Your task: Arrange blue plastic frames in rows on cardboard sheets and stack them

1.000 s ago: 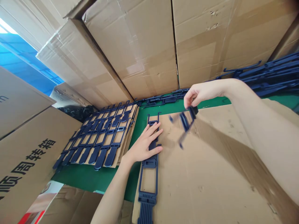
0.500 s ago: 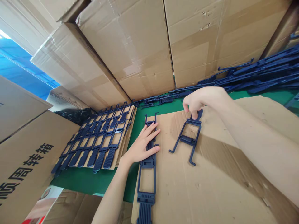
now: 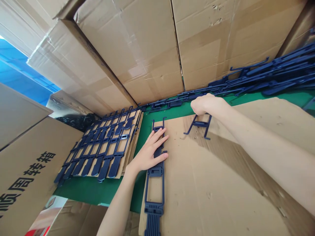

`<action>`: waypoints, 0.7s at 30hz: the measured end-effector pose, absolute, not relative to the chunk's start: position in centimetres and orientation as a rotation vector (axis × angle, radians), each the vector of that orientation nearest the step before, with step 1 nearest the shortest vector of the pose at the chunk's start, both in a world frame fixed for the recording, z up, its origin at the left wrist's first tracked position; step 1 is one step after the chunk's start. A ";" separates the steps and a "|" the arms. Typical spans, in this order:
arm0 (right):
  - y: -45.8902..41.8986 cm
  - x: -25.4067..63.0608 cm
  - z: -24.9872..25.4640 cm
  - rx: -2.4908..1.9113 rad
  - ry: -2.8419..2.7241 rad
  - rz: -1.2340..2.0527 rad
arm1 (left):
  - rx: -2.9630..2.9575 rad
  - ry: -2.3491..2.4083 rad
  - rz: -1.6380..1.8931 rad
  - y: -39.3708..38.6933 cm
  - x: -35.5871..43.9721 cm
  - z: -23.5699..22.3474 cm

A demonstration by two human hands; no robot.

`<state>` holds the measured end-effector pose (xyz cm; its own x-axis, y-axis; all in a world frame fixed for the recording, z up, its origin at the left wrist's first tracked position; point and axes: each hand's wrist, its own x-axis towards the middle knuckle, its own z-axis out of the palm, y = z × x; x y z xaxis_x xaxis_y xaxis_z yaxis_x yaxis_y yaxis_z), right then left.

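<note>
My left hand [image 3: 150,150] lies flat with fingers spread over the upper part of a dark blue plastic frame strip [image 3: 154,203]. This strip runs along the left edge of a large cardboard sheet [image 3: 209,183]; a second frame may lie under my hand, but I cannot tell. Near the sheet's far edge, my right hand [image 3: 205,104] is closed over another dark blue plastic frame [image 3: 201,124]. Only that frame's crossbar and two hooked legs show, pointing toward me; my hand hides its upper part and my fingertips.
A stack of cardboard sheets [image 3: 130,155] at left carries rows of similar frames [image 3: 108,144]. More frames [image 3: 278,77] are heaped at the back right on the green table top [image 3: 83,190]. Large cartons [image 3: 147,49] wall the back, and a printed carton [image 3: 31,164] stands at left.
My right hand brought the blurred frame down toward the sheet, then shifted it away from me toward the far edge. My left hand has stayed on its strip.
</note>
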<state>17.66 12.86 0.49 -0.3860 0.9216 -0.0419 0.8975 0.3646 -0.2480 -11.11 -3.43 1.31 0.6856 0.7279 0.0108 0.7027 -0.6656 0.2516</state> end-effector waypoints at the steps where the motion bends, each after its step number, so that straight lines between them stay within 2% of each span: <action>1: 12.7 18.0 0.9 -1.749 -2.545 0.363 | 2.671 1.153 0.163 -3.4 -11.1 1.3; 6: 12.5 19.4 3.1 -1.829 -2.640 0.442 | 2.665 1.165 0.158 -3.5 -11.0 1.4; 11: 11.2 19.9 5.6 -1.245 -2.523 0.857 | 2.669 1.142 0.189 -3.4 -11.1 1.3; 17: 8.7 17.8 6.6 -0.755 -2.264 1.371 | 2.678 1.144 0.191 -3.5 -11.0 1.4; 19: 8.7 17.3 6.2 -0.682 -2.217 1.492 | 2.673 1.150 0.178 -3.5 -11.0 1.4; 21: 8.9 17.1 5.6 -0.731 -2.267 1.479 | 2.672 1.153 0.171 -3.5 -11.0 1.4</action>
<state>17.12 8.92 5.62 -0.8115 0.5844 0.0004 0.2352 0.3272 -0.9152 -10.98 -3.47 1.39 0.6844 0.7289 0.0173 0.7025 -0.6656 0.2518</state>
